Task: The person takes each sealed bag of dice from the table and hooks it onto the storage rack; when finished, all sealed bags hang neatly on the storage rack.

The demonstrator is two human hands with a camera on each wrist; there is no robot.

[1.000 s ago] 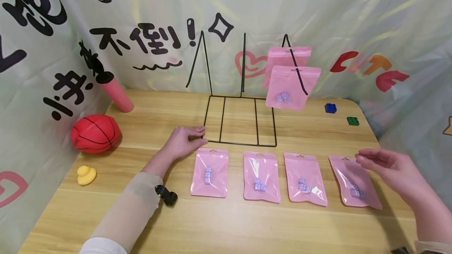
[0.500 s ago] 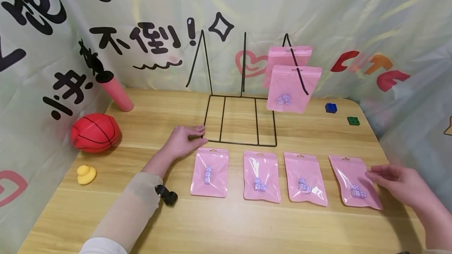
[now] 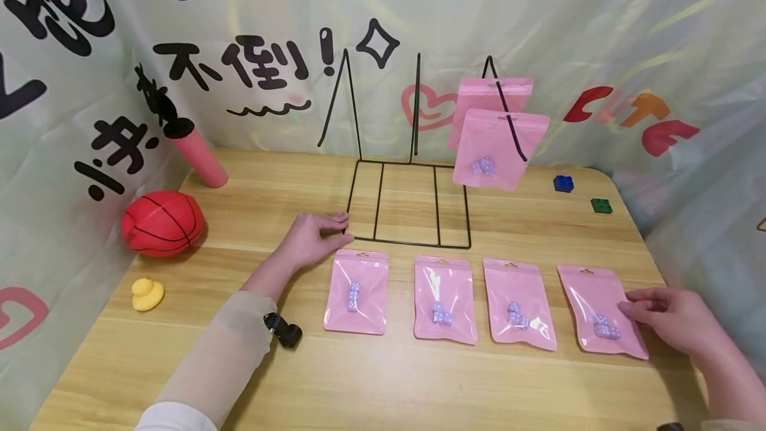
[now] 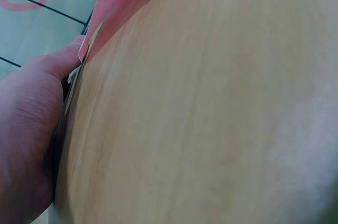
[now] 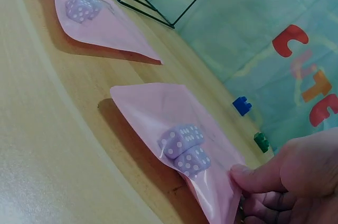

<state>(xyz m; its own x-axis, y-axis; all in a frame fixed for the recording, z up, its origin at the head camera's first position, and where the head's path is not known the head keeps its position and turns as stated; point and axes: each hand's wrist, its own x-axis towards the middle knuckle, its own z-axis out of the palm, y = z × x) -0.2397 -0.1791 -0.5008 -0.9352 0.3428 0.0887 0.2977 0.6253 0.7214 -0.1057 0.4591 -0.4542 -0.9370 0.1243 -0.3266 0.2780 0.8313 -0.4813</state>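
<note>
In the head view, my right hand (image 3: 676, 318) pinches the right edge of the rightmost pink zip bag (image 3: 589, 298), which lies on the table with lilac dotted dice in it. The right wrist view shows the thumb on the bag's edge and the other fingers curled below. My left hand (image 3: 311, 239) grips the front left corner of a black wire display rack (image 3: 413, 243) between thumb and fingers. On the rack's right hook hang two pink bags (image 3: 499, 151), one in front of the other. Its left and middle hooks (image 3: 417, 105) carry nothing.
Further pink dice bags (image 3: 356, 291) lie in a row before the rack. On the left are a red ball (image 3: 163, 223), a yellow rubber duck (image 3: 147, 294) and a pink cylinder (image 3: 203, 161) with a black top. A blue block (image 3: 563, 183) and a green block (image 3: 601, 205) sit at the back right.
My right hand has come down from above the rightmost bag's top corner to its right edge, where the thumb now meets it. The left hand stays at the rack's corner.
</note>
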